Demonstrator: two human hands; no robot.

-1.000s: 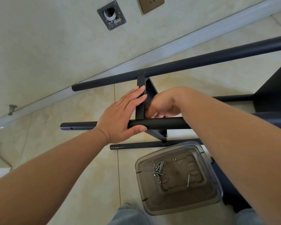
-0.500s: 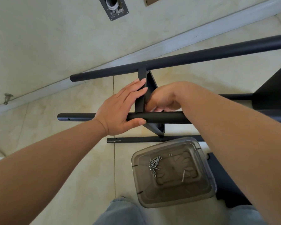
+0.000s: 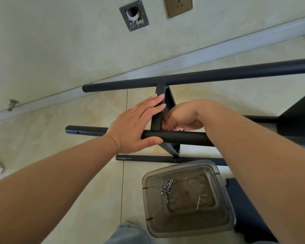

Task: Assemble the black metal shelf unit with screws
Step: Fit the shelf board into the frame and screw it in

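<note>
Black shelf frame (image 3: 197,77) lay on its side on tiled floor (image 3: 88,120) near wall. Left hand (image 3: 136,127) lay flat against crossbar (image 3: 158,110), fingers straight, thumb under near tube (image 3: 183,138). Right hand (image 3: 181,118) curled behind crossbar; grasped item hidden. Screws (image 3: 166,187) lay in clear plastic tub (image 3: 224,191) beside frame.

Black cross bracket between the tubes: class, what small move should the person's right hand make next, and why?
Probably keep working the fastener at the joint. The right hand is curled behind the cross bracket where it meets the near tube, though what it pinches is hidden. The left hand lies flat, bracing bracket and tube. Spare screws wait in the clear tub.
</note>
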